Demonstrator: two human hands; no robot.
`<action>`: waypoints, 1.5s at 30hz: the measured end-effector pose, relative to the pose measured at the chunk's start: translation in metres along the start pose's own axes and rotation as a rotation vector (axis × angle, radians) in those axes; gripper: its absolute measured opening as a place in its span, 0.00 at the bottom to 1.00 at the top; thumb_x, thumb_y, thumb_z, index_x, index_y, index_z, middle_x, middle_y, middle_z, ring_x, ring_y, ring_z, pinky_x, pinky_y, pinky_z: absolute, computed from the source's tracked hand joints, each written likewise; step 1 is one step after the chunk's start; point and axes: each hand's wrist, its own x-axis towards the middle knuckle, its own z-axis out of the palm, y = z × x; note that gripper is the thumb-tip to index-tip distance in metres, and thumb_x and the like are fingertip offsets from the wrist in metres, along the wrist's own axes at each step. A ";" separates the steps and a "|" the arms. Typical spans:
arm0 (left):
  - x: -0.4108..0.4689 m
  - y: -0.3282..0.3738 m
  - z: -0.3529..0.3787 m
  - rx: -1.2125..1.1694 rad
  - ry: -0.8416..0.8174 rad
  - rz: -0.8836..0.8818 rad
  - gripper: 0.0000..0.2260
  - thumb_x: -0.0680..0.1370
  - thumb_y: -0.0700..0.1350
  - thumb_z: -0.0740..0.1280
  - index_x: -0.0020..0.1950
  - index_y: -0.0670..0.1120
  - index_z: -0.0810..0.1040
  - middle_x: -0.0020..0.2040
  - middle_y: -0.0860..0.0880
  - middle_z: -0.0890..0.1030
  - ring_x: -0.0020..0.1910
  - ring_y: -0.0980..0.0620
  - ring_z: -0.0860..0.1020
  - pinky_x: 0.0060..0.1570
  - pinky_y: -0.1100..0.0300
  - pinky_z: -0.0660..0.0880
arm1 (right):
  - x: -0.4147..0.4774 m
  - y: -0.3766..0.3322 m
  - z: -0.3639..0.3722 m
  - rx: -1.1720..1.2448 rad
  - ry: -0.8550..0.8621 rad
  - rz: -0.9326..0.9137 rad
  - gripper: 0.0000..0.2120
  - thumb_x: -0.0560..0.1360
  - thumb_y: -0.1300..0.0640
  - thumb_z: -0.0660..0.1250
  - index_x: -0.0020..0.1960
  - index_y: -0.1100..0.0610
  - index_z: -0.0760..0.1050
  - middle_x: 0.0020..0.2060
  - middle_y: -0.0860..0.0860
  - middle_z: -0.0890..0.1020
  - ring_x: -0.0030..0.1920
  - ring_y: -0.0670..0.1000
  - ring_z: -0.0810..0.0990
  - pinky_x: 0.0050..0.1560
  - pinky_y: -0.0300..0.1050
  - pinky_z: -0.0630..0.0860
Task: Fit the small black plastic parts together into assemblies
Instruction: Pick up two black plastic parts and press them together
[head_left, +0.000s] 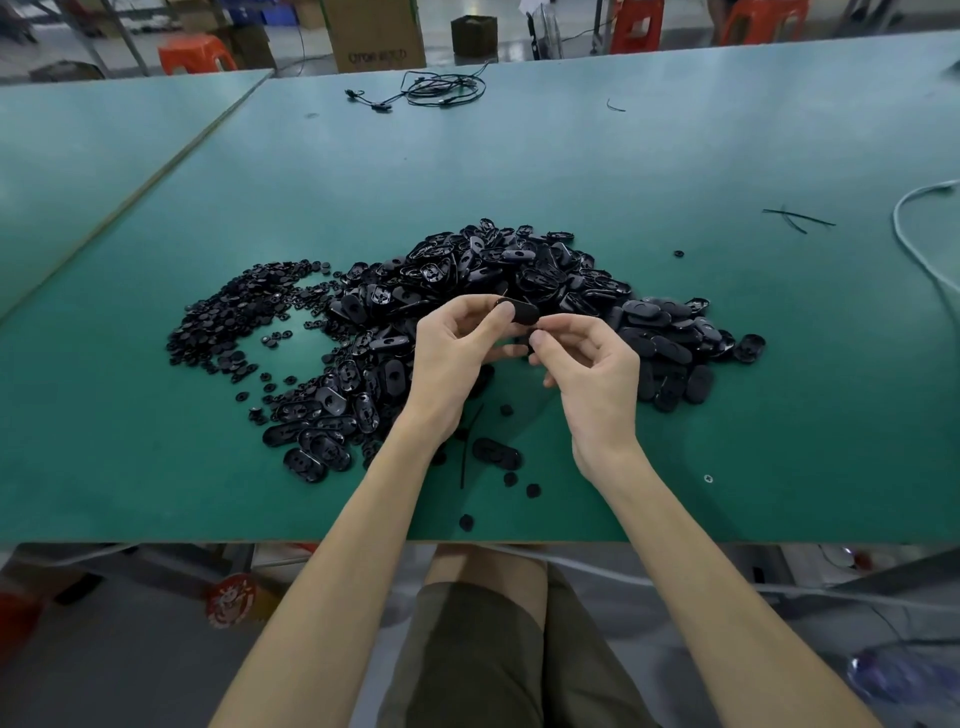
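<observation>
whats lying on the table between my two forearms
In the head view: one oval part, a thin black strip and a few loose round discs on the green table.

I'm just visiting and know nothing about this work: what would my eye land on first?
First, the sprawling heap of small black plastic parts in the middle of the green table. Right in front of it, the left hand and right hand together pinch one black oval plastic part above the pile. A tangle of thin black cable lies at the far edge.
</observation>
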 end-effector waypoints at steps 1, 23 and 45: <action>0.000 0.000 0.000 0.000 -0.007 -0.003 0.03 0.82 0.39 0.70 0.53 0.40 0.83 0.48 0.44 0.88 0.47 0.44 0.87 0.45 0.56 0.83 | 0.000 0.000 0.000 -0.002 0.010 0.000 0.05 0.77 0.63 0.75 0.51 0.55 0.83 0.42 0.48 0.88 0.42 0.47 0.86 0.37 0.37 0.77; 0.001 -0.011 0.001 0.372 -0.036 0.120 0.05 0.82 0.43 0.71 0.51 0.42 0.84 0.39 0.49 0.86 0.37 0.53 0.85 0.38 0.63 0.79 | -0.001 0.000 -0.001 -0.089 0.096 -0.015 0.06 0.77 0.62 0.74 0.47 0.52 0.83 0.40 0.46 0.87 0.42 0.47 0.85 0.36 0.36 0.77; -0.001 -0.006 0.002 0.413 -0.133 0.070 0.03 0.81 0.38 0.72 0.53 0.39 0.83 0.44 0.45 0.86 0.37 0.53 0.82 0.42 0.62 0.79 | -0.002 -0.001 -0.002 -0.153 0.079 -0.035 0.07 0.78 0.62 0.73 0.46 0.50 0.83 0.41 0.46 0.86 0.42 0.46 0.84 0.37 0.37 0.77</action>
